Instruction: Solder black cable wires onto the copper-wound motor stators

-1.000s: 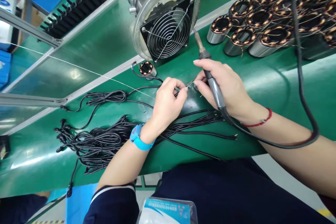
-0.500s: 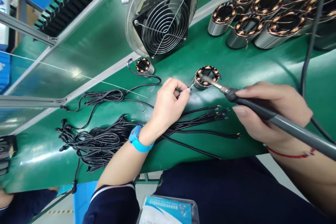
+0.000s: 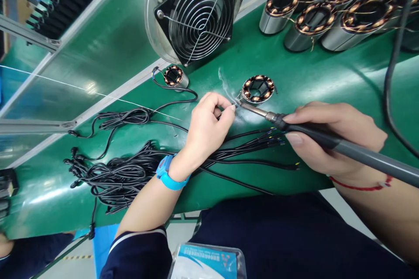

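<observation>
My left hand [image 3: 211, 124] is closed, thumb and forefinger pinching thin wires [image 3: 238, 97] beside a motor stator [image 3: 266, 83] with copper windings. The stator stands on the green bench just right of those fingertips. My right hand [image 3: 342, 135] grips the dark handle of a soldering iron [image 3: 366, 153], its fingers wrapped around it. The iron's metal tip points left and meets the wires close to my left fingertips, where a wisp of smoke [image 3: 224, 80] rises. Fingers partly hide the pinched wire ends.
A fan with a wire guard [image 3: 201, 28] stands behind. Several stators [image 3: 303, 37] crowd the back right, and a small wired stator [image 3: 181, 80] sits by the rail. Black cables [image 3: 121, 178] lie left and under my left forearm. The iron's cord [image 3: 391, 74] hangs at right.
The soldering iron's tip has moved left and down, from over the stator to the wires at my left fingertips. Smoke now rises there. My left hand keeps its pinch.
</observation>
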Demonstrator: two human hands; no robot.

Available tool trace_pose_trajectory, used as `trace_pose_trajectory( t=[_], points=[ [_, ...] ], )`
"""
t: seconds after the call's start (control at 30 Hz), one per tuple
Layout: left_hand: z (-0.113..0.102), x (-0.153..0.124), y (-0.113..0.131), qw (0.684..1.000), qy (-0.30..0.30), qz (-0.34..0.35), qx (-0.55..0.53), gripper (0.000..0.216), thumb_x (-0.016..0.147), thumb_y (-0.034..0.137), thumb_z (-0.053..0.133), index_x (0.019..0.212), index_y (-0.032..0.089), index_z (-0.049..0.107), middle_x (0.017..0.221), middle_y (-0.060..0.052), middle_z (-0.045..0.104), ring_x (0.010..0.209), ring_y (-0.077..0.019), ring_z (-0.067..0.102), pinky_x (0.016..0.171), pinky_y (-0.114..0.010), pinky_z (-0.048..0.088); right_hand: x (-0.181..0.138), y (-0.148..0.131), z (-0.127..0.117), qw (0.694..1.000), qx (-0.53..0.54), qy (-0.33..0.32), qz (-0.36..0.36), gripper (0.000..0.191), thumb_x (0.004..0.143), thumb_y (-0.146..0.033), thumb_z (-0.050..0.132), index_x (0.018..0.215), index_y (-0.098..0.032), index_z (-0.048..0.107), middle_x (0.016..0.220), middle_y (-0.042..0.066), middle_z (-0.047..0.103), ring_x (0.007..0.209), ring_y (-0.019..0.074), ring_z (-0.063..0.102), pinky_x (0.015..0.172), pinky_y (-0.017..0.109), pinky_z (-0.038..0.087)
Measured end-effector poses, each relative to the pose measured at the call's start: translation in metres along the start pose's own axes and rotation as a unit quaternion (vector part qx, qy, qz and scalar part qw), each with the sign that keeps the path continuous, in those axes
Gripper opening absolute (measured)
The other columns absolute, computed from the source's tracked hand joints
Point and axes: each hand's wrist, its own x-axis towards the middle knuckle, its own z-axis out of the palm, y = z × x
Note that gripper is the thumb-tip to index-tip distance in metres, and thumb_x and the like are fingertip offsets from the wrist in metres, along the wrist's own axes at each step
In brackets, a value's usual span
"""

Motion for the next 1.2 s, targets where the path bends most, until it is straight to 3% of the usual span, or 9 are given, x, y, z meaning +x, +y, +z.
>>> trace_pose_trajectory(
  t=[0.4,0.57,0.77,0.9,1.07,1.2],
  points=[
    [0.000,0.001,0.000,1.000,0.002,-0.011,-0.007,0.016,0.084,0.014,0.058,0.072,0.020,0.051,0.070,0.003,0.050,0.059,-0.0088,0.042,0.057,-0.025,0.037,-0.001,0.002,0.001,1.000,-0.004,0.003,-0.002,0.025,0.080,-0.016,0.067,0.105,-0.023,0.064,0.072,0.002,0.064,0.052,0.0118,0.056,0.043,0.025,0.044],
    [0.000,0.001,0.000,1.000,0.000,-0.012,-0.015,0.016,0.084,0.014,0.058,0.071,0.020,0.051,0.070,0.002,0.051,0.059,-0.0088,0.043,0.057,-0.025,0.037,0.005,-0.005,-0.006,0.997,-0.063,-0.034,0.029,0.035,0.082,-0.020,0.069,0.115,-0.028,0.062,0.082,0.003,0.067,0.060,0.0146,0.055,0.055,0.031,0.050],
    [0.001,0.001,0.002,1.000,0.001,-0.014,-0.018,0.016,0.083,0.014,0.059,0.071,0.020,0.051,0.068,0.003,0.050,0.058,-0.0088,0.043,0.056,-0.025,0.037,0.023,-0.023,-0.011,0.977,-0.160,-0.119,0.072,0.027,0.095,-0.034,0.057,0.122,-0.030,0.061,0.106,-0.001,0.072,0.090,0.0184,0.070,0.072,0.031,0.056],
    [0.000,0.002,0.002,1.000,0.004,-0.016,-0.025,0.016,0.083,0.013,0.058,0.071,0.019,0.051,0.069,0.003,0.050,0.058,-0.0084,0.042,0.057,-0.025,0.037,0.029,-0.020,-0.004,0.973,-0.167,-0.118,0.105,0.030,0.098,-0.033,0.053,0.127,-0.031,0.059,0.110,-0.004,0.074,0.090,0.0189,0.072,0.072,0.033,0.057],
    [0.000,0.002,0.002,1.000,0.005,-0.008,-0.014,0.016,0.083,0.012,0.058,0.071,0.020,0.050,0.068,0.003,0.050,0.060,-0.0090,0.044,0.057,-0.025,0.037,0.023,0.000,0.011,0.982,-0.131,-0.108,0.082,0.039,0.093,-0.028,0.057,0.132,-0.029,0.052,0.111,0.001,0.073,0.105,0.0243,0.067,0.087,0.042,0.055],
    [0.000,0.002,0.004,1.000,0.004,-0.016,-0.026,0.016,0.084,0.012,0.058,0.071,0.019,0.051,0.070,0.003,0.052,0.058,-0.0081,0.044,0.057,-0.024,0.039,0.017,0.006,0.018,0.985,-0.111,-0.106,0.080,0.047,0.090,-0.025,0.059,0.135,-0.033,0.049,0.114,0.000,0.071,0.106,0.0268,0.066,0.087,0.046,0.052]
  ],
)
